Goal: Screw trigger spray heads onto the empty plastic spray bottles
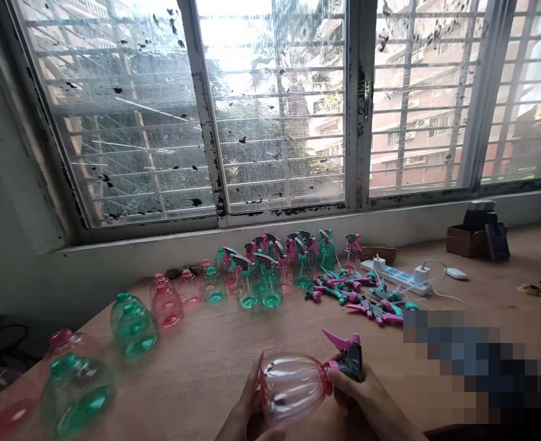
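A clear pink spray bottle [293, 386] lies on its side between my hands, above the front of the table. My left hand [251, 398] is wrapped round its base end, thumb below and fingers behind. At the neck, my right hand [360, 392] grips the pink collar of a black-and-pink trigger sprayer head [354, 358]. The head sits on the bottle's mouth; how tightly it is screwed on I cannot tell. Beyond my hands is a pile of loose pink, teal and black sprayer heads [366, 297].
Green bottles without heads [75, 392] and pink ones [167, 303] line the table's left side. Several bottles fitted with sprayer heads [270, 282] stand near the window. A power strip [396, 275] with chargers and a brown box [467, 240] are at the back right. Blurred blocks cover the right front.
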Tool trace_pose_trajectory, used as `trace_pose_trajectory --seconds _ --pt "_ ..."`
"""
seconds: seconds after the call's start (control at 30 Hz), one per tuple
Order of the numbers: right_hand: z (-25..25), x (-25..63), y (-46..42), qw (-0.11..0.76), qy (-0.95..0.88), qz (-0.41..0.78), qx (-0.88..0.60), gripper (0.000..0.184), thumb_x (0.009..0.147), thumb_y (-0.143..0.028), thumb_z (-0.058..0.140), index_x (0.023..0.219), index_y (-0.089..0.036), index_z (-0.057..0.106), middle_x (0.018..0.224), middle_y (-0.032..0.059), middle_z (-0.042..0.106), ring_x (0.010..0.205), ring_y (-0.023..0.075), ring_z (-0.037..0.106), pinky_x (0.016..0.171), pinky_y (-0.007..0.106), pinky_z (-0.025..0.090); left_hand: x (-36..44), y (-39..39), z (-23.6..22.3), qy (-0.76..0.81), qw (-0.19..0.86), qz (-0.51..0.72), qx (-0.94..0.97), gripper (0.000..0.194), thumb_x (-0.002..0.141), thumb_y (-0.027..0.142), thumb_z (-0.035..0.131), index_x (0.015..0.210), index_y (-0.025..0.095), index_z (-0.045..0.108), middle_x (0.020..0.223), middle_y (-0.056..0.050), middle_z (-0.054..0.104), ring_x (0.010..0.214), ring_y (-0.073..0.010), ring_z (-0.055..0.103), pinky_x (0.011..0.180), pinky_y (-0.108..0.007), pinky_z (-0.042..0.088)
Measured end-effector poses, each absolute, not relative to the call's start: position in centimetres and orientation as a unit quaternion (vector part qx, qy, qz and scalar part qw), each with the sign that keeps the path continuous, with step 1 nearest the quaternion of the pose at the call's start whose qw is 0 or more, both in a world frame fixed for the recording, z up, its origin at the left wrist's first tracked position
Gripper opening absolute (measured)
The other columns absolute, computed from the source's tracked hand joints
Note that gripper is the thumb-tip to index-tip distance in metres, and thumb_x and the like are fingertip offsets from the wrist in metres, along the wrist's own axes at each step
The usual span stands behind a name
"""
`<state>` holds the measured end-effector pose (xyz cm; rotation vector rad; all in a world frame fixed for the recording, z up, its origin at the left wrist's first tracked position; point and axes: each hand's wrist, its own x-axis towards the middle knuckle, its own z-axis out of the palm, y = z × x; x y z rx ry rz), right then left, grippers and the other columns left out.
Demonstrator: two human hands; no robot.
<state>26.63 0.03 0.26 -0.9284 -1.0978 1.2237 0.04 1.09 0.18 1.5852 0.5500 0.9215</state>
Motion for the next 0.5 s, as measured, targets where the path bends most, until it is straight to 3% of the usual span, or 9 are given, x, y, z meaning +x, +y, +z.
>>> trace_pose_trajectory --seconds 0.17,0.33,0.5 --pt "0.1 26.6 0.1 0.587 -0.465 0.527 -0.402 0.053 0.071 -0.066 0.083 0.087 -0.019 0.064 0.054 -0.0052 0.06 0.045 0.0126 0.049 0.049 0.026 0.037 0.0 1.2 -0.1 0.2 0.599 0.397 0.666 0.098 0.088 0.054 0.072 0.163 0.036 0.011 0.16 -0.01 0.047 0.147 -0.0375 0.044 0.12 -0.055 0.03" --pt "0.0 26.8 0.1 0.58 -0.473 0.53 -0.4 0.052 0.073 -0.066 0.082 0.085 -0.019 0.063 0.055 -0.0043 0.061 0.045 0.0123 0.049 0.048 0.026 0.036 -0.5 1.7 -0.4 0.226 0.6 0.385 0.664 0.083 0.093 0.061 0.06 0.162 0.033 0.024 0.156 -0.009 0.053 0.149 -0.0374 0.04 0.125 -0.054 0.021" --pt "0.2 26.8 0.2 0.582 -0.468 0.532 -0.399 0.051 0.075 -0.066 0.08 0.084 -0.019 0.062 0.056 -0.0044 0.06 0.046 0.0121 0.05 0.048 0.026 0.036 -0.8 2.0 -0.9 0.25 0.557 0.396 0.686 0.087 0.092 0.057 0.065 0.162 0.035 0.019 0.153 -0.01 0.056 0.125 -0.0334 0.064 0.109 -0.046 0.046"
